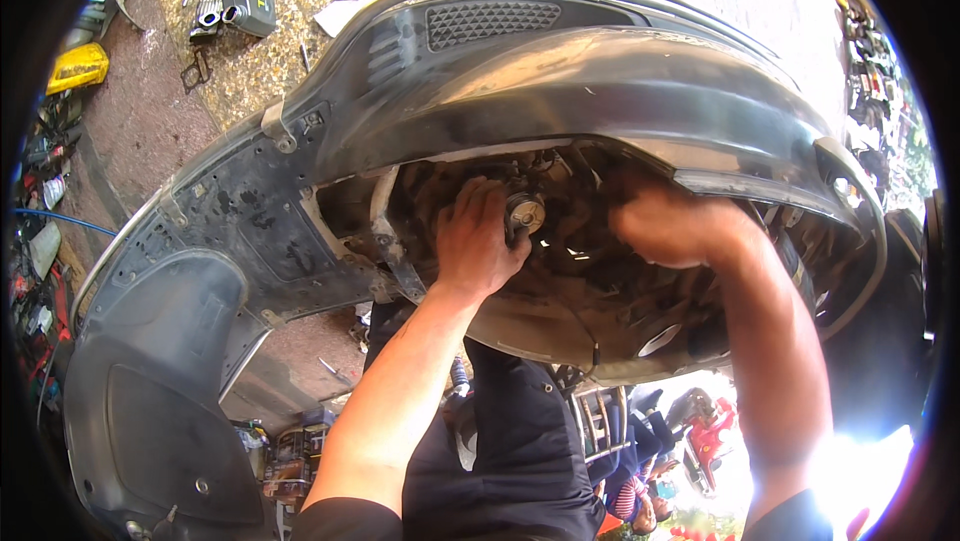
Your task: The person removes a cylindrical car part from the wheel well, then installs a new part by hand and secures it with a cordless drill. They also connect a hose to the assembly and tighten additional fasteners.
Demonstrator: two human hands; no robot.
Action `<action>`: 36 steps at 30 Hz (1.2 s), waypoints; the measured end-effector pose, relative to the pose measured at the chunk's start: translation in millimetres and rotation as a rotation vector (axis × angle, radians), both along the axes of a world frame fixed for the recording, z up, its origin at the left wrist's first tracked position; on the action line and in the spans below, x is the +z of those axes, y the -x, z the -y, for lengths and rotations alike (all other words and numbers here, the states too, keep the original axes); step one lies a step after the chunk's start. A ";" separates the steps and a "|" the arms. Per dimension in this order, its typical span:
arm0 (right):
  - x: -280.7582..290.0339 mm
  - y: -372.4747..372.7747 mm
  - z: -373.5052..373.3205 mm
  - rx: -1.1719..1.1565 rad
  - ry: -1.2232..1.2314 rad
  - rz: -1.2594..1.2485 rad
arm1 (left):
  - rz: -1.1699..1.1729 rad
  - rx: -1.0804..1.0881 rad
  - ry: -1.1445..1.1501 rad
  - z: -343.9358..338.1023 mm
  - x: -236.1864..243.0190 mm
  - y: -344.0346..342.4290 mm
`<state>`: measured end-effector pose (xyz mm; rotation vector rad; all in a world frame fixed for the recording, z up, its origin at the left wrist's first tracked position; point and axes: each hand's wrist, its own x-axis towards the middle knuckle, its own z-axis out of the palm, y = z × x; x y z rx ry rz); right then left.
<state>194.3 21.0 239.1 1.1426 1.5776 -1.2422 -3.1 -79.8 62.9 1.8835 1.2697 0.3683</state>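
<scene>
Both my hands reach into the open middle of a dark grey scooter body (600, 91). My left hand (475, 241) is closed around the edge of a round metal part (525, 212), thumb against its near side and fingers over its left. On the right of the opening, my right hand (665, 226) is curled inward under the body's edge. Its fingertips are in shadow, so what they hold cannot be made out. Dark engine parts (570, 271) lie between and below the hands, mostly in shade.
A metal bracket (383, 221) stands beside my left hand. The scooter's floorboard and front panel (160, 391) extend left. On the ground beyond lie a dark plastic bottle (249, 9) and a gasket (196, 71). A yellow container (77, 69) sits far left. People (635, 501) are behind, lower right.
</scene>
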 end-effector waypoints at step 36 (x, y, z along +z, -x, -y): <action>-38.6 77.9 21.5 -1.656 0.136 0.078 | 0.215 0.822 0.203 -51.7 -6.0 69.0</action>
